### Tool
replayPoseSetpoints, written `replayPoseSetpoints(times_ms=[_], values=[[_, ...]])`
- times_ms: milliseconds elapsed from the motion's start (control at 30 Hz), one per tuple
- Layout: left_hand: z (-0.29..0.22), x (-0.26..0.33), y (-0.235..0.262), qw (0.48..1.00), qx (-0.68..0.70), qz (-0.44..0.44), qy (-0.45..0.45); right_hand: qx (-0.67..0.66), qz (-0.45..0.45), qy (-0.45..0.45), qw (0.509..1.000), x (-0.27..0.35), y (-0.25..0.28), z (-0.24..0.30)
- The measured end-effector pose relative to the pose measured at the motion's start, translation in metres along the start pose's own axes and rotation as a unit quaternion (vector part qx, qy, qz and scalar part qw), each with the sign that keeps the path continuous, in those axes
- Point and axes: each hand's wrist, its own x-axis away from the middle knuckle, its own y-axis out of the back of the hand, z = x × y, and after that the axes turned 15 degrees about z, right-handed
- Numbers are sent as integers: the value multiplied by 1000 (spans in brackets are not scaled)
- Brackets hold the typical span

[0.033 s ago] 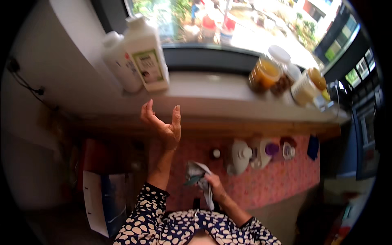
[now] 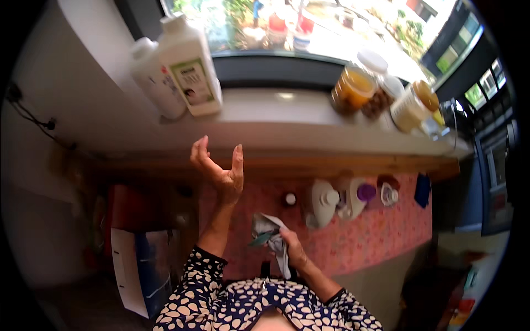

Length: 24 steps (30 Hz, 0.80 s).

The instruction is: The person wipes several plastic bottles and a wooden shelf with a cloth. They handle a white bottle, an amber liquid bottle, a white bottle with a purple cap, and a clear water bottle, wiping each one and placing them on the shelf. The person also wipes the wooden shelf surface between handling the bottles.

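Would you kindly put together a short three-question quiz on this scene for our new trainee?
1. True or false: the left hand is raised, open and empty.
2. What does the right hand hold? A) a jar B) a crumpled grey cloth C) a white bottle
3. Fill in: the two white bottles stand on the ____ ledge below the window.

Key: 1 true; 2 B; 3 white.
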Motion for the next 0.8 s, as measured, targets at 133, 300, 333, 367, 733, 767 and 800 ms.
replayPoseSetpoints(times_ms=[133,300,333,367,733,767,800], values=[[5,83,-8,989,-7,135,-51,-127,-52,-30,990,34,18,-17],[22,212,-24,898,58,369,232,214,-157,21,964,69,66,-44],[26,227,-26,883,69,395,246,311,-178,63,931,59,72,-38],[30,241,-29,867,80,418,260,405,-195,104,887,46,77,-29],[33,243,20,853,93,384,342,782,-208,11,588,-84,119,-22],[37,243,25,847,86,387,355,780,-210,5,589,-89,121,-21],[41,245,30,840,79,389,370,771,-199,4,604,-91,122,-19]])
